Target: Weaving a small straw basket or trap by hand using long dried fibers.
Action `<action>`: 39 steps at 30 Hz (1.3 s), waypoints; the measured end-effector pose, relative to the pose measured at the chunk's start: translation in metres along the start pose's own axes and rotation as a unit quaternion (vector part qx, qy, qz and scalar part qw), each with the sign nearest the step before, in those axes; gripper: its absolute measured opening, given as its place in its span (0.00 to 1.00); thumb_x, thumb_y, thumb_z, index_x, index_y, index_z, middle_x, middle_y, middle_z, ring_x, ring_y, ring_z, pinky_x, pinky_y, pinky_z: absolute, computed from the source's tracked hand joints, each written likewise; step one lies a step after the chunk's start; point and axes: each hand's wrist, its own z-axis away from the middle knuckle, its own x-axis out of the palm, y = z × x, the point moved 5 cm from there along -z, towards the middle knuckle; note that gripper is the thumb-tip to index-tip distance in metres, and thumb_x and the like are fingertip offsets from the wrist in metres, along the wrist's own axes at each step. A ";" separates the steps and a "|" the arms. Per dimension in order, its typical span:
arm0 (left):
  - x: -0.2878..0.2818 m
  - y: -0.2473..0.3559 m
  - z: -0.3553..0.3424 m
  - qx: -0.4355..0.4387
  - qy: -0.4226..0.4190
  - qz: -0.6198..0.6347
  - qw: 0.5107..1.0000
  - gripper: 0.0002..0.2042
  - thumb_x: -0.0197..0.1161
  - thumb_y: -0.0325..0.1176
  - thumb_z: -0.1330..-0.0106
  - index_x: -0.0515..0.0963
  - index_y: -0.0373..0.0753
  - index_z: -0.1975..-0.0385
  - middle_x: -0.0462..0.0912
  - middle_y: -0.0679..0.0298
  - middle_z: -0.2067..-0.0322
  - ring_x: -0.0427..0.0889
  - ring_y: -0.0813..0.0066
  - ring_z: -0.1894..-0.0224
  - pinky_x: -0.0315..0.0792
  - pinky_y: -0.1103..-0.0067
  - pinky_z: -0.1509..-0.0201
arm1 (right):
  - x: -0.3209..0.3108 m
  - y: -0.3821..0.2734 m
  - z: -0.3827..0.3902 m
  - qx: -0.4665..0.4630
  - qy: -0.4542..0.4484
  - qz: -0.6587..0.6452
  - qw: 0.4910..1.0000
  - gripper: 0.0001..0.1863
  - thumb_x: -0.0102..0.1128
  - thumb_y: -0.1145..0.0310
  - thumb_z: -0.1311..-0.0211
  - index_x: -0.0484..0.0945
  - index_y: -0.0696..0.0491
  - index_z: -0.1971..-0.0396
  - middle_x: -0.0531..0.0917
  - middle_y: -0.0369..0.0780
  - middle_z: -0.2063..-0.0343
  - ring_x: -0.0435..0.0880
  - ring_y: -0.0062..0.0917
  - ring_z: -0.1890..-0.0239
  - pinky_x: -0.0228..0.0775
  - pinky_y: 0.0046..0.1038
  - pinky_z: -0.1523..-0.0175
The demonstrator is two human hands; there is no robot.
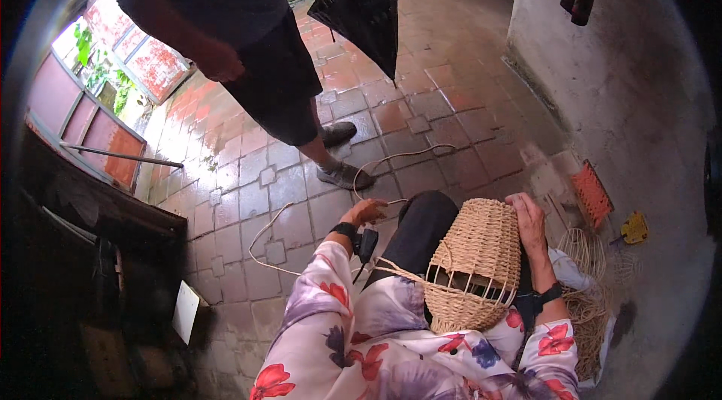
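Observation:
A half-woven basket [478, 238] of tan twisted cord lies tilted on my lap. Bare upright ribs show across a gap in its weave near my body. My right hand [529, 221] grips the basket's far right side, fingers bent over the edge. Out to the left of the basket, my left hand [365, 212] is closed with fingers curled around a long tan cord [393, 202]. This cord loops over the floor beyond, and a doubled length [402, 270] runs tautly leftward from the basket's open ribs.
A person [263, 61] in dark shorts stands close in front, beside a folded black umbrella [368, 16]. On the right, coils of cord [587, 287] lie by an orange-red brick [592, 193] and the wall [602, 76]. A white board [186, 312] stands at left.

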 end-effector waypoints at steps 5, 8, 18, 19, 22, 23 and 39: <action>0.049 -0.036 0.030 -0.002 -0.068 0.055 0.996 0.25 0.62 0.40 0.43 0.72 0.52 0.43 0.84 0.61 0.66 0.84 0.72 0.69 0.78 0.73 0.74 | 0.001 0.005 0.002 0.013 -0.006 -0.017 1.000 0.19 0.47 0.58 0.33 0.78 0.60 0.63 0.82 0.41 0.68 0.80 0.27 0.63 0.69 0.27 0.56; 0.071 -0.079 0.040 -0.024 -0.061 0.025 0.998 0.27 0.63 0.42 0.44 0.70 0.51 0.42 0.84 0.57 0.63 0.85 0.64 0.64 0.79 0.70 0.67 | -0.004 0.015 0.005 0.054 -0.006 -0.060 0.997 0.17 0.48 0.60 0.33 0.78 0.59 0.63 0.82 0.39 0.68 0.79 0.22 0.63 0.68 0.24 0.55; 0.044 -0.131 -0.009 -0.043 0.176 -0.084 0.980 0.32 0.61 0.40 0.48 0.62 0.48 0.39 0.77 0.42 0.55 0.78 0.44 0.54 0.72 0.61 0.48 | -0.011 -0.005 0.047 0.143 -0.028 -0.041 0.988 0.32 0.45 0.44 0.36 0.72 0.59 0.50 0.78 0.44 0.55 0.75 0.29 0.52 0.63 0.30 0.44; 0.039 -0.130 -0.018 -0.036 0.172 -0.090 0.980 0.32 0.61 0.40 0.48 0.62 0.48 0.39 0.77 0.42 0.55 0.78 0.44 0.54 0.72 0.61 0.48 | -0.008 -0.009 0.051 0.139 -0.027 -0.008 0.990 0.35 0.46 0.41 0.39 0.72 0.60 0.50 0.78 0.44 0.56 0.75 0.29 0.52 0.62 0.30 0.43; 0.029 -0.130 -0.050 -0.047 0.143 -0.106 0.983 0.32 0.60 0.38 0.48 0.63 0.49 0.39 0.74 0.45 0.50 0.75 0.42 0.51 0.70 0.60 0.46 | -0.001 -0.008 0.059 0.175 0.018 -0.025 0.984 0.35 0.48 0.43 0.43 0.71 0.60 0.49 0.77 0.43 0.55 0.74 0.29 0.50 0.60 0.29 0.42; 0.026 -0.130 -0.061 -0.052 0.145 -0.133 0.979 0.31 0.60 0.36 0.48 0.63 0.49 0.39 0.72 0.47 0.49 0.74 0.42 0.50 0.70 0.59 0.46 | -0.001 -0.008 0.061 0.169 0.041 -0.054 0.983 0.33 0.49 0.45 0.43 0.71 0.60 0.49 0.77 0.43 0.54 0.73 0.29 0.50 0.60 0.29 0.42; 0.042 -0.179 -0.183 -0.017 0.068 -0.158 0.985 0.35 0.59 0.34 0.46 0.56 0.52 0.35 0.68 0.47 0.45 0.71 0.40 0.47 0.70 0.57 0.46 | 0.000 0.001 0.113 0.237 0.200 -0.043 0.950 0.40 0.51 0.34 0.45 0.70 0.59 0.52 0.74 0.44 0.53 0.71 0.29 0.48 0.61 0.32 0.40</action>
